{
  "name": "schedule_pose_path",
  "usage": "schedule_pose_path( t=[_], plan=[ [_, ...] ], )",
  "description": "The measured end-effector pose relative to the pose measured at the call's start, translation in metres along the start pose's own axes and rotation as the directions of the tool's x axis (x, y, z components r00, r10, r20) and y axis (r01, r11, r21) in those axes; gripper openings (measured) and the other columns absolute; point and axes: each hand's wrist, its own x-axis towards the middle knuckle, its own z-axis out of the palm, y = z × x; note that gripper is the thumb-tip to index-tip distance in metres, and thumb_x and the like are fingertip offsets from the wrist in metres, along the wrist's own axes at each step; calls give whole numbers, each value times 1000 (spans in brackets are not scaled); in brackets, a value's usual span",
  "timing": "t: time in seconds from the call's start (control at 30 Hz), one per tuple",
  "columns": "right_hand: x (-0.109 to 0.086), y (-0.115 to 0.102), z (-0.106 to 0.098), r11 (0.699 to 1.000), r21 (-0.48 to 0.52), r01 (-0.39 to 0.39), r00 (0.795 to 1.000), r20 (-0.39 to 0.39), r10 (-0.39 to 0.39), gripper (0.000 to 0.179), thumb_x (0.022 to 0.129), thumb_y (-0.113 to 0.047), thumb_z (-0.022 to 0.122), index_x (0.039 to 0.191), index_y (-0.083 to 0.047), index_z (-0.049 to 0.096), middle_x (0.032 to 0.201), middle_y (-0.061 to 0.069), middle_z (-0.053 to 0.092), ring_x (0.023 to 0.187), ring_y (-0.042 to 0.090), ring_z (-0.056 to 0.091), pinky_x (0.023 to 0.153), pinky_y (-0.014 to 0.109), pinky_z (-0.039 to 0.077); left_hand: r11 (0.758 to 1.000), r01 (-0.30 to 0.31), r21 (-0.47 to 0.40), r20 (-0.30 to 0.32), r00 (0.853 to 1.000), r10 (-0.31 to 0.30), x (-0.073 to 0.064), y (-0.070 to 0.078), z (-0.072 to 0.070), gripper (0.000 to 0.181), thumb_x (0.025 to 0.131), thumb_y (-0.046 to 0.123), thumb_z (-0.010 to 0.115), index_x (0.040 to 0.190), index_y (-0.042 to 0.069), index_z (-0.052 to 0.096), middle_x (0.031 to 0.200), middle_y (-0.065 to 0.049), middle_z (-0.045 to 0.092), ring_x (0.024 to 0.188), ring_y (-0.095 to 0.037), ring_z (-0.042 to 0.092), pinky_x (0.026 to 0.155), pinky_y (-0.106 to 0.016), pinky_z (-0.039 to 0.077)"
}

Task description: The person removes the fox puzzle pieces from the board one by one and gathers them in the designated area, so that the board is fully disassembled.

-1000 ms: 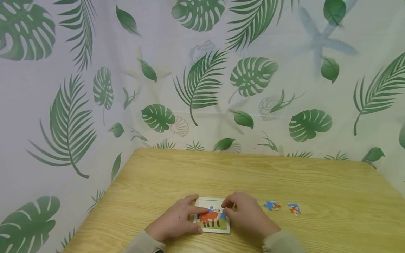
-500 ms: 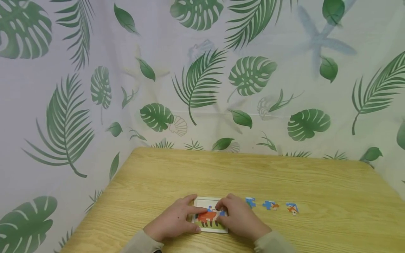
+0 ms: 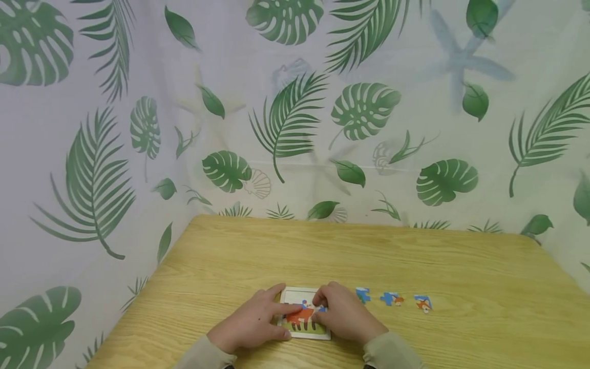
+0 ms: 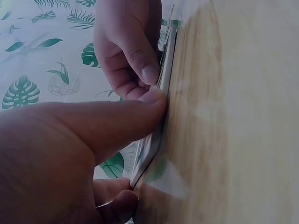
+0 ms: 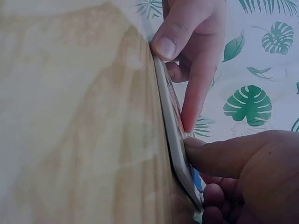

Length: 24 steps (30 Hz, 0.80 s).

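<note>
A small white-framed jigsaw puzzle tray [image 3: 306, 335] lies on the table with a red animal picture partly assembled in it. My left hand [image 3: 255, 316] steadies the tray from the left, thumb at the near edge and another finger by the far corner. Its index finger [image 3: 288, 308] stretches over the picture and presses on it. On the right side, my right hand [image 3: 345, 313] has thumb and forefinger curled together on a puzzle piece [image 3: 318, 309] in the picture; the fingers hide most of that piece. In the right wrist view, the left index finger [image 5: 194, 102] touches the picture near the right thumb [image 5: 196, 151].
To the right of the tray lie a blue puzzle piece [image 3: 362, 294], a blue and orange piece [image 3: 392, 299] and a corner-like orange and blue piece [image 3: 423, 303]. They rest on the wood-grain table [image 3: 276, 251]. A leaf-printed cloth [image 3: 295, 200] hangs behind it.
My right hand has moved left and farther over the tray, uncovering the nearest loose blue piece. My left hand keeps its place on the tray.
</note>
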Motion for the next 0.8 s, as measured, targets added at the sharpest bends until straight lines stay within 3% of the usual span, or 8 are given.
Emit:
schedule_pose_path(
  t=[0.27,0.43,0.63,0.8],
  plan=[
    [-2,5,3,999,48,23,998,-51,-21,20,83,-24,82,92,-18,66,94,-1,54,82,17,49,76,39,46,1000,-12,-18,-5,1000,12,0,1,-2,57,90,50,72,144,44,56,163,-12,28,137,-37,40,106,-54,40],
    [-2,10,5,988,154,19,998,-59,-10,13,90,-18,77,93,-17,64,91,-2,56,80,17,52,71,37,45,999,-4,-44,-4,1000,4,0,-2,-2,58,89,52,73,144,43,56,163,-10,27,139,-35,38,107,-53,39],
    [-2,13,0,958,287,5,998,-61,13,5,97,-14,68,93,-16,66,87,-5,63,80,17,55,73,36,46,997,18,-79,-21,1000,-19,1,-3,-2,71,85,50,77,148,29,54,162,-8,30,142,-34,36,109,-53,38],
    [-5,14,-12,952,304,-34,996,-72,59,6,98,-14,66,93,-16,66,90,-5,65,83,17,56,77,36,46,995,38,-89,-37,998,-42,2,-2,-1,84,82,51,79,153,18,48,162,-7,32,144,-33,35,111,-52,36]
  ],
)
